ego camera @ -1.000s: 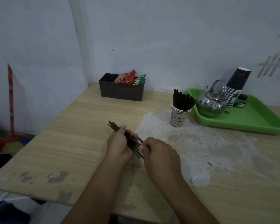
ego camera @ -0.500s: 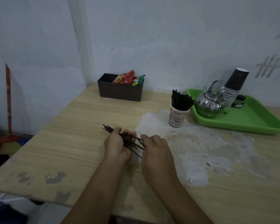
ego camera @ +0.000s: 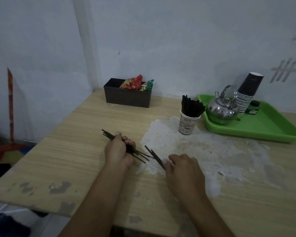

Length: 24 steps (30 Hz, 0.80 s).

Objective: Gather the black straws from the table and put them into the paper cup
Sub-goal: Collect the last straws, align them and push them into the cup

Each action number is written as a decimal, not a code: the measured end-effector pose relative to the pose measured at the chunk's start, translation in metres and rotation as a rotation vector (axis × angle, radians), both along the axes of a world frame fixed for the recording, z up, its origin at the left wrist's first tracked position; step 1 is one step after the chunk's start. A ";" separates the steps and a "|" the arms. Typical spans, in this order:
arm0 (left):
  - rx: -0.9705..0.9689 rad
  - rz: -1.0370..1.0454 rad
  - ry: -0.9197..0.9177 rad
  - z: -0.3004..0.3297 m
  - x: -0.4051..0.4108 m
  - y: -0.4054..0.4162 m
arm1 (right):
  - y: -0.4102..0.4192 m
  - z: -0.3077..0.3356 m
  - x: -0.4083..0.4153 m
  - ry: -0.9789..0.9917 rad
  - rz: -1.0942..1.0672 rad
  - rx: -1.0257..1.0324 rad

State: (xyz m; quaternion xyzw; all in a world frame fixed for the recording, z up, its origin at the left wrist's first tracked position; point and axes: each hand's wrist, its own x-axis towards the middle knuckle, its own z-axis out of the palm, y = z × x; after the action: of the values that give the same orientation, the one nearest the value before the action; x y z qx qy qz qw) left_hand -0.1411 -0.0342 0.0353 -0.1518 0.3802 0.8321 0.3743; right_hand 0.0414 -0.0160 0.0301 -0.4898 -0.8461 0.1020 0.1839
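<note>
- Since the earlier frame, the right hand has drawn away to the right of the left hand, taking a couple of black straws out of the shared cluster; half a second ago both hands met over one bundle.
- Left hand: closed around the main bundle of straws, whose ends stick out past the fingers on both sides, low over the table.
- Right hand: fingers curled, pinching the near ends of the separated straws; their far ends point up and left toward the left hand's bundle.
- Paper cup: stands ahead and to the right of the right hand, well apart from both hands, already holding many straws and just beside the green tray.
- Step in hand, as judged: merge the strays into the bundle before carrying.
- Recommended method: lay the right hand's straws parallel to the bundle, tap the ends level on the table, then tighten the left grip.
- Caution: the bundle is fanned and crossed; loose straws are likely to slip out.
- Insertion: approach the cup from above, ends first, steadying the cup, since it looks light and already crowded.
</note>
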 end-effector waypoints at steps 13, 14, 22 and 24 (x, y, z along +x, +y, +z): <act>-0.032 -0.033 0.011 -0.001 0.000 -0.002 | -0.004 -0.017 -0.004 -0.076 -0.006 0.062; -0.031 -0.037 0.014 -0.002 0.000 -0.002 | -0.005 -0.018 -0.005 -0.055 -0.013 0.082; 0.035 -0.078 0.032 -0.004 0.008 0.002 | -0.008 -0.010 -0.004 0.297 0.170 0.033; 0.063 -0.103 0.050 -0.005 0.014 0.004 | -0.010 -0.010 -0.010 0.338 0.226 0.030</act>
State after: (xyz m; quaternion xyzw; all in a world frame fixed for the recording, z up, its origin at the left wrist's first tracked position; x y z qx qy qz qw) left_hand -0.1275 -0.0305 0.0298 -0.0993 0.3705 0.8267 0.4116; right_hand 0.0310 -0.0255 0.0198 -0.3648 -0.8542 0.1900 0.3181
